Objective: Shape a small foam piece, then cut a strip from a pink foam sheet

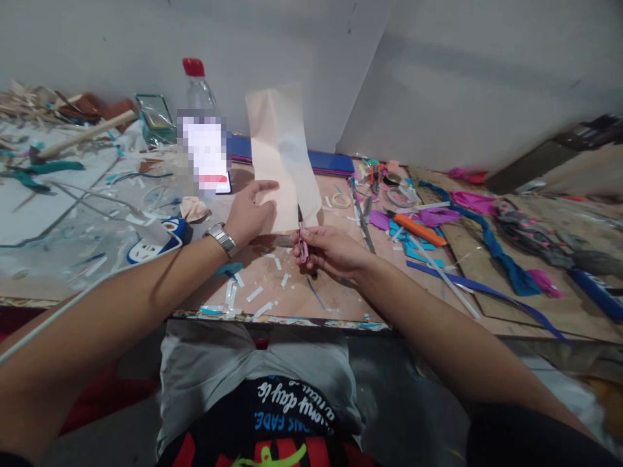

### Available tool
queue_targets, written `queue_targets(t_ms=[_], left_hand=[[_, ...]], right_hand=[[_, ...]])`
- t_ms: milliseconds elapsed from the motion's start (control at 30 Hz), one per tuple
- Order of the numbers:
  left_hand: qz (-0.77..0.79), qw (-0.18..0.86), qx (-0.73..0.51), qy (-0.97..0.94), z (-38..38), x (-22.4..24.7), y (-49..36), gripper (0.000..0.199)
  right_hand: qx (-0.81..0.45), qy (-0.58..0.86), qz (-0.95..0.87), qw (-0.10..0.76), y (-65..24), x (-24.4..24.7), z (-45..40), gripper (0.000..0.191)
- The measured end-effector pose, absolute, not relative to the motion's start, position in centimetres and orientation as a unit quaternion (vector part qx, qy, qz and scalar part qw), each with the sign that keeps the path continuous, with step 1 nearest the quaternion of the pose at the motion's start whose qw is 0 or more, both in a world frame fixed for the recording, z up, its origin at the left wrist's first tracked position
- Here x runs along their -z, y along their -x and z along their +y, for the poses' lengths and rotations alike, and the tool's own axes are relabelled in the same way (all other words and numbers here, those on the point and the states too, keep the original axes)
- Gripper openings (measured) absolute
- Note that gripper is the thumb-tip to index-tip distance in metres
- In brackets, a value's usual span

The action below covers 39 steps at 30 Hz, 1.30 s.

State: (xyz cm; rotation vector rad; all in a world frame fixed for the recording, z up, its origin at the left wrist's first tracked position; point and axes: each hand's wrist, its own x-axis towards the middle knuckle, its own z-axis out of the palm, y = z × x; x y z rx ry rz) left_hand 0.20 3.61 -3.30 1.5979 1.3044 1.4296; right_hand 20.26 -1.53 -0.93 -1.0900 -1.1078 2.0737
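A long pale sheet of paper stands up from the table in front of me, its far end raised near the wall. My left hand grips its lower left part, thumb and fingers pinching the sheet. In my right hand is a pair of scissors with pinkish handles. Their dark blades point away from me and sit at the near edge of the paper, with a slit or edge line running up from them. Part of the handles is hidden by my fingers.
White and blue scraps litter the table's near part. A phone leans against a clear bottle. A power strip lies left. An orange cutter, a tape roll and coloured fabric strips lie right.
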Motion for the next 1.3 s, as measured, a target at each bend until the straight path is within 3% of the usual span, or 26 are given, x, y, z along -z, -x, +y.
queue_targets(t_ms=[467, 733, 1167, 1300], left_hand=[[0.488, 0.340, -0.549, -0.587, 3.8, 3.7, -0.2, 0.040], [0.459, 0.347, -0.554, -0.601, 4.1, 4.1, 0.0, 0.038], [0.447, 0.375, -0.533, -0.612, 3.9, 4.1, -0.2, 0.033], [0.438, 0.402, -0.525, -0.609, 3.4, 3.6, -0.3, 0.029]], right_hand=[[-0.749, 0.409, -0.416, 0.313, -20.2, 1.1, -1.3, 0.025], [-0.729, 0.438, -0.441, 0.287, -20.1, 1.3, -1.2, 0.046], [-0.731, 0.422, -0.391, 0.368, -19.2, 1.0, -1.9, 0.039], [-0.765, 0.407, -0.357, 0.349, -19.1, 0.7, -2.1, 0.043]])
